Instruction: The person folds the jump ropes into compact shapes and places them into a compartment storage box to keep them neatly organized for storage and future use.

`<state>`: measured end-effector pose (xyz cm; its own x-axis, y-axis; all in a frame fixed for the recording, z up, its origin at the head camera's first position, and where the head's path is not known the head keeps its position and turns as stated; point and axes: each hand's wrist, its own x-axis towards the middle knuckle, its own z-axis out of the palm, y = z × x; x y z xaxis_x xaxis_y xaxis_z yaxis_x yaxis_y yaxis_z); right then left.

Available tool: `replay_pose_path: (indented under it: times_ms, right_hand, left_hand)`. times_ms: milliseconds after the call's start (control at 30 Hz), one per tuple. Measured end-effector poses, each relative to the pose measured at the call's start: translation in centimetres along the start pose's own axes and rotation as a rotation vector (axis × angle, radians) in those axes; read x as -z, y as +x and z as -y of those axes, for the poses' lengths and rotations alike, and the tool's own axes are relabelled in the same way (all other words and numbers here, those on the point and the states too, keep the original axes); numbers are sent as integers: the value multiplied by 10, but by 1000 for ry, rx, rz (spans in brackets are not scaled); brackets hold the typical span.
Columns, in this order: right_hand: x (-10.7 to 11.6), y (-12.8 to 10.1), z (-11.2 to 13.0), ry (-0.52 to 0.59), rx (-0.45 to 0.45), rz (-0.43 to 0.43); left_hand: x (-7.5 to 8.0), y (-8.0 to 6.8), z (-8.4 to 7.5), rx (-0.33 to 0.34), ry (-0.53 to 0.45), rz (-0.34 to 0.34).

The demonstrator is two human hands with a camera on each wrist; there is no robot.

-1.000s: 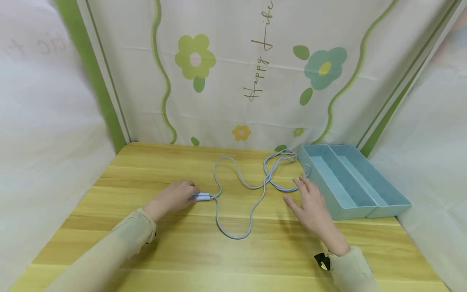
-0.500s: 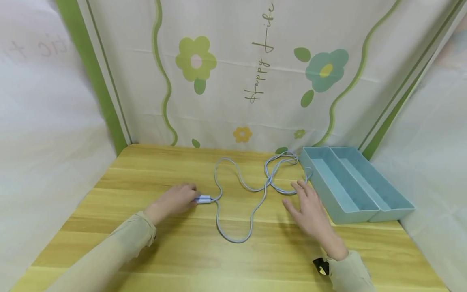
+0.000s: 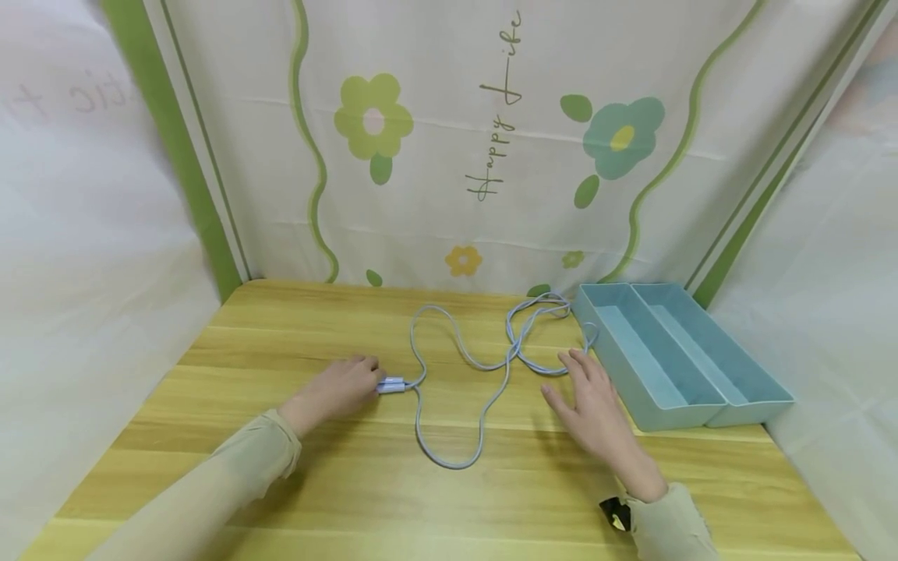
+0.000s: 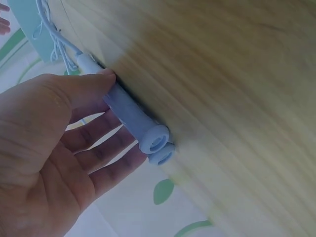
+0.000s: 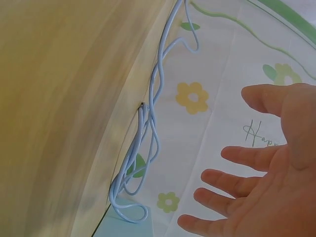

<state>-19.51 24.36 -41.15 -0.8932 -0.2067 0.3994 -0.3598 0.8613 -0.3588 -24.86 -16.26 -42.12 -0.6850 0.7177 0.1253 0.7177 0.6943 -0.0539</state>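
Note:
A light blue jump rope [image 3: 482,414] lies on the wooden table, its cord spread in loose loops. Its two handles [image 4: 129,112] are side by side, and my left hand [image 3: 341,385] holds them, thumb on one side and fingers on the other in the left wrist view. The flared handle ends point out past the fingers there. My right hand [image 3: 595,407] is over the table at the right, fingers spread and holding nothing. Beyond its fingertips, the bunched part of the cord [image 5: 133,158] lies close by the blue bins.
Two light blue rectangular bins [image 3: 648,407] stand side by side at the back right of the table [image 3: 252,483]. A white curtain [image 3: 435,202] with printed flowers hangs along the back edge, and pale cloth closes both sides.
Both hands keep almost the same place, the left still on the handles. The whole head view has shifted slightly, while the cord's loops keep their shape.

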Motion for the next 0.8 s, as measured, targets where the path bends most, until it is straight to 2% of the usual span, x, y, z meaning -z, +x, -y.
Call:
replay_pose_path:
  times_ms: [200,367,600,800]
  right_hand:
    - [-1,-1,0,-4,0,2]
    - [-1,-3,0,-5,-7,4]
    - [1,-2,0,-7,-7,-1]
    - [1,-3,0,3,-6,4]
  left_hand:
    - [-2,0,-3,-15,-16,-7]
    - [-2,0,-3,-16,-76,-18]
    - [-1,3,3,32,-237,53]
    - [3,4,5,49,-272,99]
